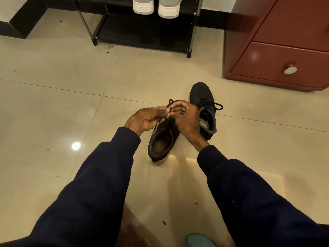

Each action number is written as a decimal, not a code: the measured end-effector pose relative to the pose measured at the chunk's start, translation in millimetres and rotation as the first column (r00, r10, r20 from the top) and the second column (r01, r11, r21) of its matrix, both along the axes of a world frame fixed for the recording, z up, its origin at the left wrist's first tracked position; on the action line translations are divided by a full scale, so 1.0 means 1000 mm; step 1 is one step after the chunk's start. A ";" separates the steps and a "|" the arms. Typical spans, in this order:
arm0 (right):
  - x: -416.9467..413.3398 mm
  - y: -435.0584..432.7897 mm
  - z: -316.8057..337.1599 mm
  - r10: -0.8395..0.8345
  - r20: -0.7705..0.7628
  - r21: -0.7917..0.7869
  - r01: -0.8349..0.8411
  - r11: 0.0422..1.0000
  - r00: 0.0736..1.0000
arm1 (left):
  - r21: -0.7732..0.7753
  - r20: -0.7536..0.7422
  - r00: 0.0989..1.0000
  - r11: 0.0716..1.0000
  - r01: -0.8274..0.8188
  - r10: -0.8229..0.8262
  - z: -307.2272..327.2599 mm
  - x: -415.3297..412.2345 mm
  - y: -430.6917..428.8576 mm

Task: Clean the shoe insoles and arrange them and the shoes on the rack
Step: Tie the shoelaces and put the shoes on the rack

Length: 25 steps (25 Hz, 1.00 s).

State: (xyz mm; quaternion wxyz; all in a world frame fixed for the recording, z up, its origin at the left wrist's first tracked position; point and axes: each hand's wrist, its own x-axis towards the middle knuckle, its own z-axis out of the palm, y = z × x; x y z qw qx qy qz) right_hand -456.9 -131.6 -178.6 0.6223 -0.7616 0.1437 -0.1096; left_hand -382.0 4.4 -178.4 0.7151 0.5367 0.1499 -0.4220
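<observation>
Two black sneakers stand on the tiled floor. The nearer sneaker (161, 141) has a pale sole and an open mouth with a brownish inside. Over its tongue, my left hand (146, 119) and my right hand (185, 118) each pinch its black lace (170, 102). The other black sneaker (204, 106) stands just behind my right hand, laces tied, with a grey insole visible in its heel. A black shoe rack (142, 31) stands at the back, holding a pair of grey-and-white sneakers (157, 6) on an upper shelf.
A dark red cabinet (277, 56) with a round silver knob stands at the right, close to the rack. A teal object (199, 240) shows at the bottom edge. Small dark specks of dirt dot the beige floor tiles (62, 86).
</observation>
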 end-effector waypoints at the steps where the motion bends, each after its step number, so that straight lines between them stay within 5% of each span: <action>1: -0.001 -0.001 0.000 0.006 0.010 -0.002 -0.006 1.000 1.000 | -0.013 -0.022 1.000 1.000 0.010 -0.011 0.002 0.000 0.000; 8: 0.000 -0.001 -0.007 -0.038 0.009 -0.028 0.038 0.999 0.999 | 0.023 -0.071 0.993 0.995 -0.098 0.099 0.002 -0.001 -0.001; 15: 0.001 0.000 -0.001 0.063 -0.021 -0.260 -0.066 0.963 0.998 | 0.146 0.108 0.972 0.964 -0.225 0.210 -0.001 -0.008 -0.005; 20: 0.008 0.000 -0.011 0.090 -0.186 -0.439 -0.165 0.883 0.978 | 0.188 0.280 0.941 0.950 -0.248 0.191 -0.006 -0.018 -0.003; 25: 0.001 -0.003 -0.002 0.032 -0.226 -0.270 -0.095 0.958 0.973 | 0.298 0.410 0.910 0.933 -0.200 0.064 -0.006 -0.016 -0.005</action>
